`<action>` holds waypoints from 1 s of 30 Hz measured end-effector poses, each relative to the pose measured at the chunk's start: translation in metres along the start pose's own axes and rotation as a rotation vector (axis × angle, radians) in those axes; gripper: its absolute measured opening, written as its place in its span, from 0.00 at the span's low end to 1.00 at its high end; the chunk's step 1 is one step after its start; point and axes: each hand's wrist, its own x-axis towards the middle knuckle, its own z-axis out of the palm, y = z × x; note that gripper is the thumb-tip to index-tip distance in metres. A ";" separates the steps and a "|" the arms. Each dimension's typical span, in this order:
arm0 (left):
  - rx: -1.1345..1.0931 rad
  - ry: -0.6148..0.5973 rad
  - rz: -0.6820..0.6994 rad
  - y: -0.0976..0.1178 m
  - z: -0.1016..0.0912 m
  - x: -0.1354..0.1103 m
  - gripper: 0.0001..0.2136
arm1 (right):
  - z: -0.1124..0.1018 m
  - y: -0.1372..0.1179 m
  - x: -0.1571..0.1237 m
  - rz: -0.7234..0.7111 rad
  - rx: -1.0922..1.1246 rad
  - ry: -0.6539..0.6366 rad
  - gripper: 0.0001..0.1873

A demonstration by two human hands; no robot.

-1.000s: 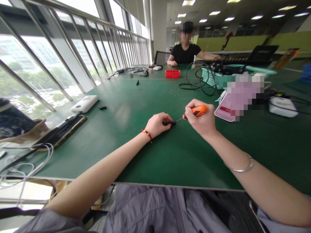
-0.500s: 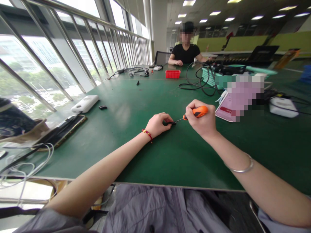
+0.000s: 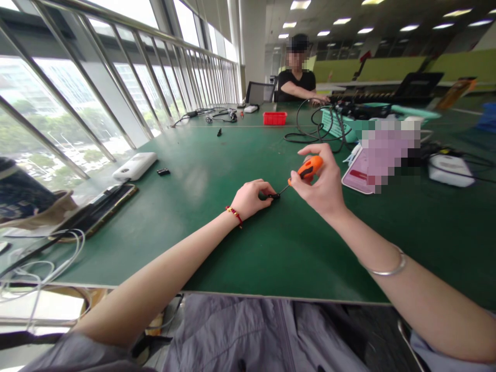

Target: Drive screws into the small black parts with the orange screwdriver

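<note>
My left hand (image 3: 253, 199) rests on the green table, thumb and fingers closed on a small black part (image 3: 274, 196). What kind of part it is cannot be made out at this size. In my right hand (image 3: 323, 178) is a screwdriver with an orange and black handle (image 3: 311, 167). Its thin metal shaft slants down to the left, and the tip meets the black part. The thumb lies against the handle, while the index finger is raised and bent away from it.
A pink-cased phone (image 3: 358, 173) lies right of my right hand, before a teal basket (image 3: 341, 124) with black cables. Further back stands a red box (image 3: 275, 118). Leftward are a small black piece (image 3: 163, 171), a white device (image 3: 135, 166) and a dark phone (image 3: 104, 209). A person sits opposite.
My right hand's fingers have loosened on the screwdriver and lifted, and the handle tilts more upright. My left hand has stayed put. The person opposite has brought an arm across to the right.
</note>
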 end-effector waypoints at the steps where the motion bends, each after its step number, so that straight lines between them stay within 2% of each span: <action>1: -0.002 -0.001 -0.003 0.001 0.000 0.000 0.07 | 0.000 0.000 0.000 -0.021 0.010 0.011 0.18; 4: -0.003 -0.004 -0.005 0.002 -0.001 0.000 0.07 | 0.001 -0.003 0.000 -0.052 -0.014 0.058 0.21; 10: -0.004 -0.004 0.009 0.000 0.000 0.000 0.07 | 0.000 -0.009 -0.001 0.056 -0.093 0.028 0.11; 13: -0.006 -0.008 -0.003 -0.001 0.000 0.000 0.07 | 0.000 -0.006 -0.001 0.036 -0.061 0.035 0.07; 14: -0.006 -0.008 -0.008 -0.001 0.000 0.000 0.07 | 0.001 -0.004 -0.001 0.016 -0.049 0.053 0.08; 18: -0.010 -0.008 -0.008 0.001 0.000 0.000 0.07 | 0.004 0.002 0.000 -0.054 0.010 0.096 0.24; 21: -0.008 -0.009 -0.003 0.001 0.000 0.000 0.08 | 0.005 0.003 0.000 -0.041 -0.003 0.116 0.26; 26: -0.005 -0.012 0.000 0.000 0.000 0.000 0.08 | 0.002 -0.003 -0.001 0.057 -0.071 0.105 0.16; 30: -0.002 -0.011 0.000 -0.001 0.000 0.000 0.08 | 0.001 -0.003 -0.001 0.035 -0.044 0.081 0.11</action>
